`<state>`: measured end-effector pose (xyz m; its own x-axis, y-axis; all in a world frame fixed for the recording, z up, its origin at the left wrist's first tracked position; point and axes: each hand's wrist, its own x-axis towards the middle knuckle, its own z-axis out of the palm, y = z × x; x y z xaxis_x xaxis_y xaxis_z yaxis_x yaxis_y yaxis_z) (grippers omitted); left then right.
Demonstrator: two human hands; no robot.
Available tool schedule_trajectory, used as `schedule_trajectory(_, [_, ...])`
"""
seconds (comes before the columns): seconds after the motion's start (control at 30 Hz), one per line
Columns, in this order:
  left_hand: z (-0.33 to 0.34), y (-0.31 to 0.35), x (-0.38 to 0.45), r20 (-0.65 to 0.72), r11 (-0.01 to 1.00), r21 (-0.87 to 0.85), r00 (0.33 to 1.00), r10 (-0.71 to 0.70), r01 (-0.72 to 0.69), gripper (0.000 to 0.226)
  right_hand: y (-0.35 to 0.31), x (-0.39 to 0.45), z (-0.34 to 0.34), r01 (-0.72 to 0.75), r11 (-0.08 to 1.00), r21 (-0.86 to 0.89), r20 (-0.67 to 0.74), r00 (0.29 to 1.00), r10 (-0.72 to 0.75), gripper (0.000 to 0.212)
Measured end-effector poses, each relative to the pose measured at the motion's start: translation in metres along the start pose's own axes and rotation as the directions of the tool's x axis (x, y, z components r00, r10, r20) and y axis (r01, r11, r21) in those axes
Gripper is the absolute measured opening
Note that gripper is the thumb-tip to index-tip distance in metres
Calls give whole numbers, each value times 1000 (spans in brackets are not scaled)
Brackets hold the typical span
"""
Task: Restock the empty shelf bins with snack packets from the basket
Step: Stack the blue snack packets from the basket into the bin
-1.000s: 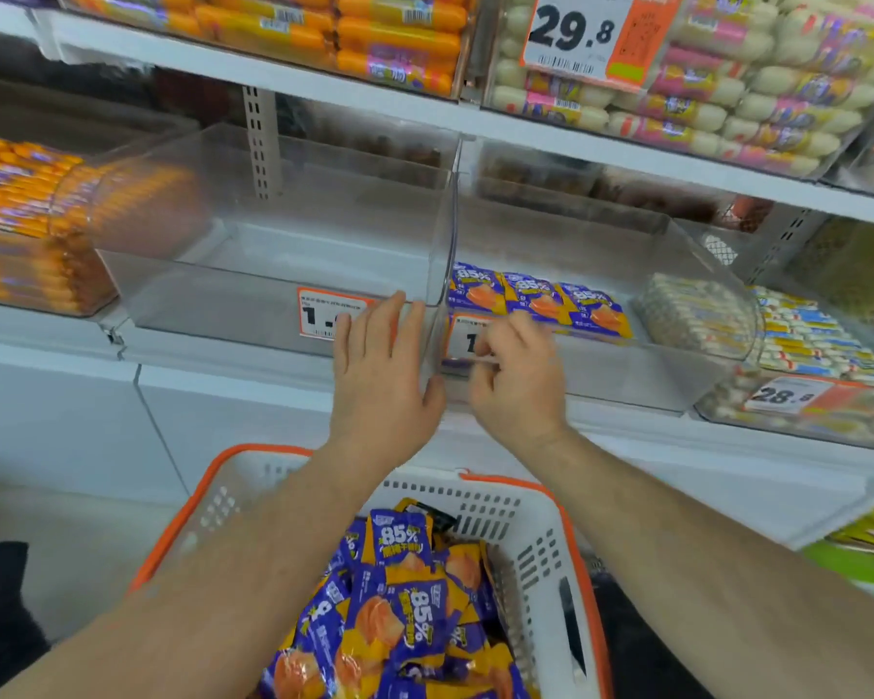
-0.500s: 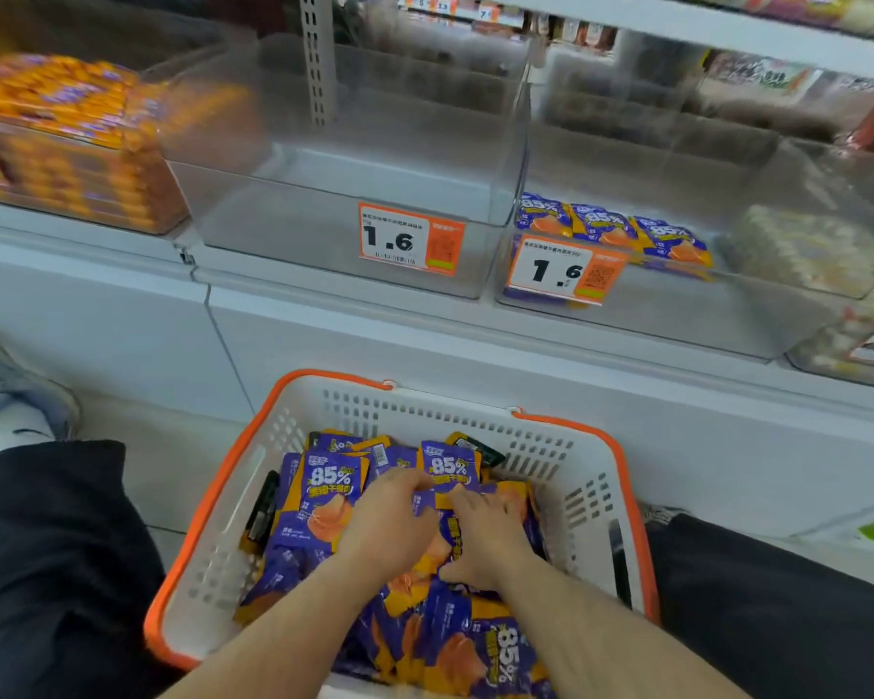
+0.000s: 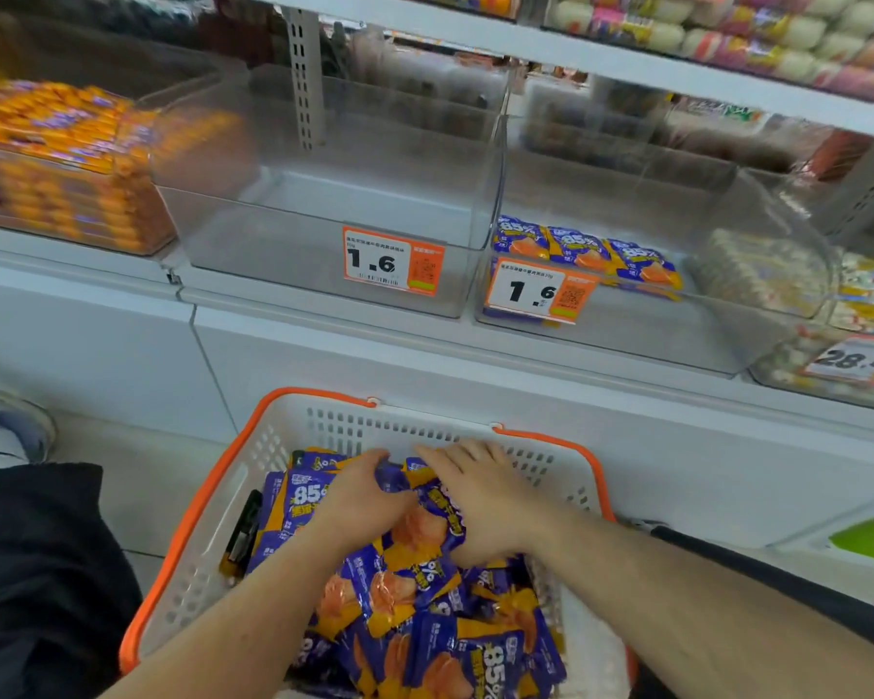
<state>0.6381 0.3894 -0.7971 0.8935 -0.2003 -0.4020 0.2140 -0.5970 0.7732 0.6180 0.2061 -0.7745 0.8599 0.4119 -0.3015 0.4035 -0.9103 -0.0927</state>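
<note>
Both hands, the left hand (image 3: 362,496) and the right hand (image 3: 480,496), gather packets (image 3: 425,527) in the basket (image 3: 208,502), and the empty bin (image 3: 324,194) lies straight above them.

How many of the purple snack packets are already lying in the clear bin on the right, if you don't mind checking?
3 show in the right bin: left packet, middle packet and right packet, side by side behind the 1.6 price tag. More may lie hidden beneath them.
</note>
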Motion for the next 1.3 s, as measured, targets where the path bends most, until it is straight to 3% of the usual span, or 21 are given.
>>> schedule_trajectory(0.1, [-18, 25, 0, 91, 993, -121, 996, 27, -16, 40, 4, -16, -38, 136, 985, -110, -81, 986, -145, 129])
schedule_trajectory(0.2, [-29, 47, -9, 105, 976, -162, 980, 166, -148, 7, 8, -25, -67, 177, 967, -182, -168, 964, -208, 126])
schedule_trajectory(0.3, [-36, 65, -17, -12, 926, -318, 977, 211, -204, 15, 17, -33, -83, 96, 965, -243, -393, 900, -188, 123])
schedule_trajectory(0.37, [-42, 78, -23, -90, 851, -470, 972, 218, -235, 13, 21, -41, -92, 13, 999, -53, -502, 864, -38, 111])
schedule_trajectory(0.43, [-45, 90, -28, -160, 784, -554, 960, 228, -279, 14, 17, -50, -101, -11, 967, 253, -587, 793, 163, 93])
schedule_trajectory(0.5, [-46, 103, -32, -222, 720, -610, 944, 246, -331, 13, 9, -55, -109, 72, 852, 519, -650, 681, 339, 72])
schedule_trajectory(0.53, [-45, 111, -34, -241, 692, -632, 937, 252, -349, 13, 5, -55, -113, 125, 771, 624, -635, 656, 407, 67])
schedule_trajectory(0.6, [-43, 127, -36, -267, 650, -656, 923, 276, -384, 14, -1, -52, -119, 199, 564, 802, -524, 687, 503, 64])
schedule_trajectory(0.67, [-40, 143, -36, -276, 630, -661, 913, 300, -407, 13, -3, -49, -127, 241, 430, 870, -467, 683, 561, 62])
schedule_trajectory(0.73, [-37, 158, -30, -276, 636, -644, 904, 327, -426, 11, 1, -45, -139, 280, 397, 874, -479, 628, 613, 62])
schedule_trajectory(0.8, [-36, 170, -19, -320, 671, -536, 859, 400, -512, 9, 14, -39, -155, 274, 386, 881, -472, 580, 664, 63])
schedule_trajectory(0.83, [-37, 174, -10, -383, 689, -390, 788, 482, -611, 10, 25, -37, -166, 276, 374, 885, -465, 550, 694, 63])
schedule_trajectory(0.9, [-43, 184, 8, -475, 645, 111, 529, 703, -756, 37, 48, -37, -190, 308, 314, 898, -432, 486, 760, 60])
schedule_trajectory(0.93, [-46, 188, 19, -466, 581, 360, 399, 789, -730, 49, 60, -39, -202, 326, 279, 903, -410, 459, 788, 57])
schedule_trajectory(0.97, [-48, 192, 28, -412, 527, 547, 338, 846, -650, 58, 69, -42, -215, 336, 260, 905, -397, 448, 801, 55])
schedule_trajectory(1.0, [-51, 199, 32, -336, 500, 670, 377, 863, -548, 66, 80, -44, -224, 316, 257, 913, -381, 443, 812, 53])
schedule_trajectory(1.07, [-50, 201, 44, -230, 487, 800, 571, 789, -351, 78, 104, -41, -234, 202, 259, 944, -324, 441, 837, 48])
schedule_trajectory(1.1, [-47, 198, 47, -220, 483, 826, 621, 752, -292, 78, 117, -37, -235, 129, 266, 955, -296, 439, 848, 46])
schedule_trajectory(1.13, [-44, 194, 50, -212, 469, 841, 635, 742, -268, 76, 129, -32, -235, 56, 273, 960, -269, 441, 856, 46])
schedule_trajectory(1.23, [-36, 182, 62, -282, 466, 848, 530, 800, -252, 65, 155, -20, -230, -76, 210, 975, -148, 487, 861, 50])
schedule_trajectory(1.3, [-35, 181, 65, -304, 469, 845, 489, 817, -257, 61, 161, -14, -224, -168, 227, 959, -109, 524, 845, 47])
